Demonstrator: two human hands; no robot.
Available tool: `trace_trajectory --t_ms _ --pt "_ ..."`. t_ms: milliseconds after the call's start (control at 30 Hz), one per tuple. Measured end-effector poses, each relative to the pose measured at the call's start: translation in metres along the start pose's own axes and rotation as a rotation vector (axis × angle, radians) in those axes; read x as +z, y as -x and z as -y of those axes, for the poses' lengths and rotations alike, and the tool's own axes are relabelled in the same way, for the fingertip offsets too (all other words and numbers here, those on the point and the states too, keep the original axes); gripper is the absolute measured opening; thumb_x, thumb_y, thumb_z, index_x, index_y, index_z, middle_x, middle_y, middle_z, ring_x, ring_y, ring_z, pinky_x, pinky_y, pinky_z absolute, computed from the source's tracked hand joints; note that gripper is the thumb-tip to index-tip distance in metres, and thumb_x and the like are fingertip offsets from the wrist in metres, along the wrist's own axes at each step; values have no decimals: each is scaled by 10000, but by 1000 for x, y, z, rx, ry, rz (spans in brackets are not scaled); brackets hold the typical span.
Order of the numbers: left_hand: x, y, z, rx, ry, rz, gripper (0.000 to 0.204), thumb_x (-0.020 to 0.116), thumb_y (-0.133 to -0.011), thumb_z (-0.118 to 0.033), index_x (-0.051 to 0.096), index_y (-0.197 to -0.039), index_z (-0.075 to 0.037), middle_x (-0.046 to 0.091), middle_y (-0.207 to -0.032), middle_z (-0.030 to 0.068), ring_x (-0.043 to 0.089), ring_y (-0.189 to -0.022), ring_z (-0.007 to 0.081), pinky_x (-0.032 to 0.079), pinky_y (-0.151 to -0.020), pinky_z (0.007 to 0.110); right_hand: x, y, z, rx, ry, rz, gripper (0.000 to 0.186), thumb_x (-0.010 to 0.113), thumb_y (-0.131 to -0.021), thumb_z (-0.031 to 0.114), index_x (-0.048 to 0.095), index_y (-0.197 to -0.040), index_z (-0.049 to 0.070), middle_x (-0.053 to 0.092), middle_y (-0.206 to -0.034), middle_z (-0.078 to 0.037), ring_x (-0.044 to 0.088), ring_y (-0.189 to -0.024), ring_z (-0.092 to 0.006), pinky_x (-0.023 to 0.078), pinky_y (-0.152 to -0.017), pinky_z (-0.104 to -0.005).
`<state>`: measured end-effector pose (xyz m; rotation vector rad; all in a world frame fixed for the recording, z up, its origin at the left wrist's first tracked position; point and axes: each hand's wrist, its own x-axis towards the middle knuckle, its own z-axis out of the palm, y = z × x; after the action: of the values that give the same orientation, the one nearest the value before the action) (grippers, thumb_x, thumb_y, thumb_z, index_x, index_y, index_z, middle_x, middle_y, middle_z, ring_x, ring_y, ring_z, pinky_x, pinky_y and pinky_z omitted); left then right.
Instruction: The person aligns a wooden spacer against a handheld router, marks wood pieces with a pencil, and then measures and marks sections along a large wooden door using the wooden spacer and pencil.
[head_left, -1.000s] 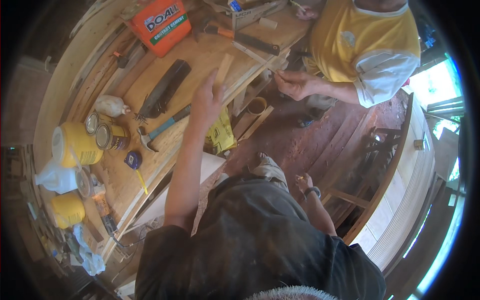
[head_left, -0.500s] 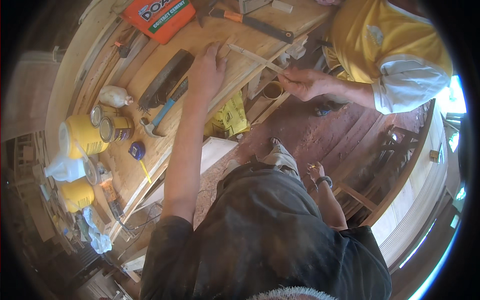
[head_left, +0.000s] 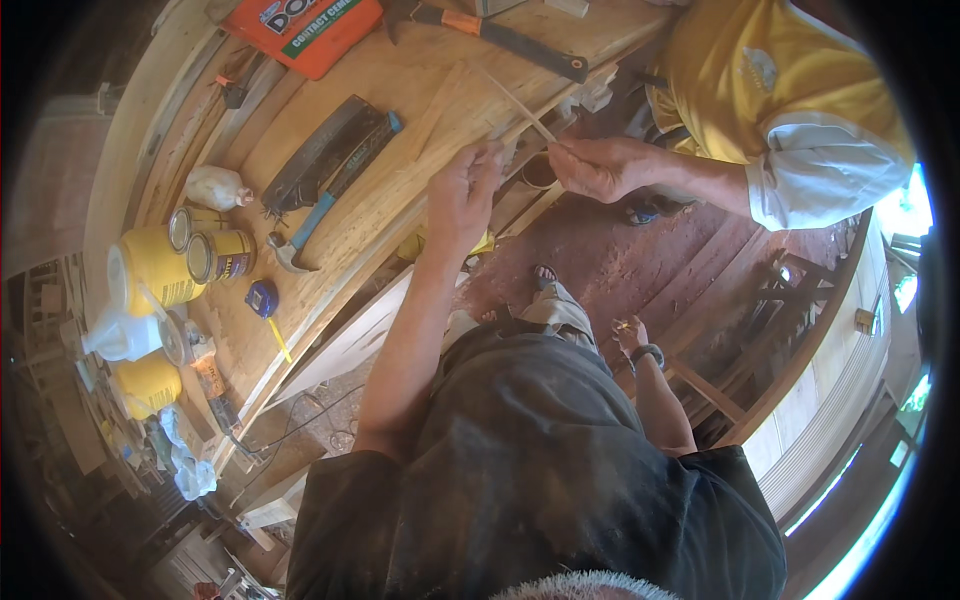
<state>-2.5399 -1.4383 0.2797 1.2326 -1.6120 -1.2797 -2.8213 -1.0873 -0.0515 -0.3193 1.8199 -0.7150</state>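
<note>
My left hand (head_left: 464, 195) hovers at the bench's front edge, its fingers loosely curled together with nothing seen in them. Just beyond it, a co-worker's hand (head_left: 600, 168) pinches a thin wooden strip (head_left: 520, 106) that slants over the bench edge. Low at my right side, my right hand (head_left: 630, 337) is closed around a small yellowish stick, too small to make out fully. Left of my left hand lie a hammer (head_left: 318, 220) with a blue-and-black handle and a dark brush (head_left: 318, 150). A thin wooden wedge (head_left: 436, 112) rests on the bench beyond my fingers.
The wooden bench (head_left: 250, 345) carries a blue tape measure (head_left: 262, 298), metal cans (head_left: 220, 256), yellow containers (head_left: 150, 385), an angle grinder (head_left: 205, 365), an orange tub (head_left: 310, 40) and a handsaw (head_left: 500, 42). The co-worker in a yellow shirt (head_left: 740, 75) stands across at the right.
My left hand has drawn back from the strip on the bench, toward me and to the right. The strip stays in the co-worker's hand, tilted more steeply. My right hand has barely moved.
</note>
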Motion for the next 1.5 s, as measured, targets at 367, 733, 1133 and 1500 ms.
trace_trajectory --t_ms 367,733,1133,1500 --pt "41 -24 5 -302 482 84 628 506 -1052 -485 553 -1344 68 688 -1207 187 681 -1093 247 530 -958 370 -15 -27 -11 -106 -42 5 147 697 -925 118 613 -1001 25 725 -946 -113 708 -789 -181 567 -637 -314" --pt "67 -33 -13 -369 828 213 727 264 -1087 -544 477 -1430 60 608 -1376 194 618 -1228 288 461 -1075 392 -49 -29 -16 -49 -2 99 128 584 -959 43 569 -1086 59 680 -1039 -121 681 -921 -218 572 -733 -358" --pt "49 -23 14 -254 507 75 543 462 -1081 -404 546 -1387 37 621 -1363 180 679 -1095 216 536 -908 327 -20 -15 4 -20 -5 31 58 531 -983 36 568 -1017 64 671 -1036 -189 662 -951 -280 555 -768 -356" --pt "30 -31 32 -286 537 -51 592 453 -1068 -437 522 -1394 51 576 -1421 167 656 -1135 257 522 -939 380 0 -41 -8 -189 -94 102 144 551 -968 182 587 -976 43 673 -981 -147 679 -898 -269 538 -705 -381"
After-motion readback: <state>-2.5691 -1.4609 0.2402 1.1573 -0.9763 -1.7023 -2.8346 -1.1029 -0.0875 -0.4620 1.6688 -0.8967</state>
